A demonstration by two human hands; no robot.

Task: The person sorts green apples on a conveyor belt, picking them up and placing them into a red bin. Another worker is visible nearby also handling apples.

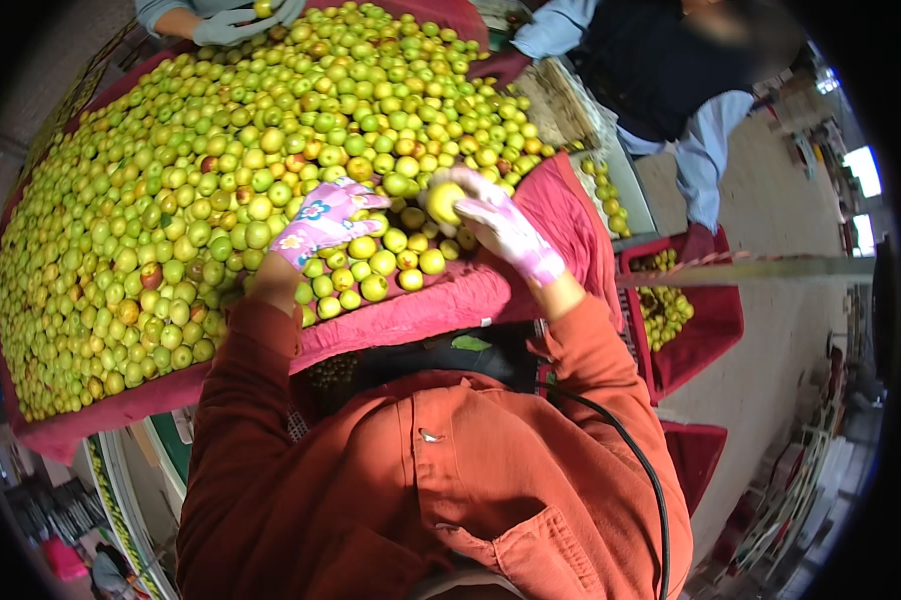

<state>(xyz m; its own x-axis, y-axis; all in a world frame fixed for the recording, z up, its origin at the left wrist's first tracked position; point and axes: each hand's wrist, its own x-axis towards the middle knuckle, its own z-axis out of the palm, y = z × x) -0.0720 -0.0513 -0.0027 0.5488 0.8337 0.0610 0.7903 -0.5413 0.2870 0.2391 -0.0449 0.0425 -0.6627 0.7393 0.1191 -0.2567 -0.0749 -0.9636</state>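
A broad heap of yellow-green fruit [270, 135], some with reddish brown patches, covers a table lined with red cloth [413, 304]. My left hand [327, 219], in a pink-purple flowered glove, rests low over the fruit at the near side, fingers spread towards the right; whether a fruit lies under its fingertips is hard to tell. My right hand [495, 221], in a pink and whitish glove, holds one larger yellow-green fruit [445, 202] between thumb and fingers, just above the heap near the cloth's right corner. Several loose fruits lie on the cloth between and below my hands.
Across the table a co-worker's gloved hands [244, 22] hold a fruit. At the upper right another person in a dark vest [645, 67] reaches to the heap and a red-lined crate [709, 330] with fruit. A metal bar [780, 271] crosses above that crate. A black cable [645, 465] runs along my right side.
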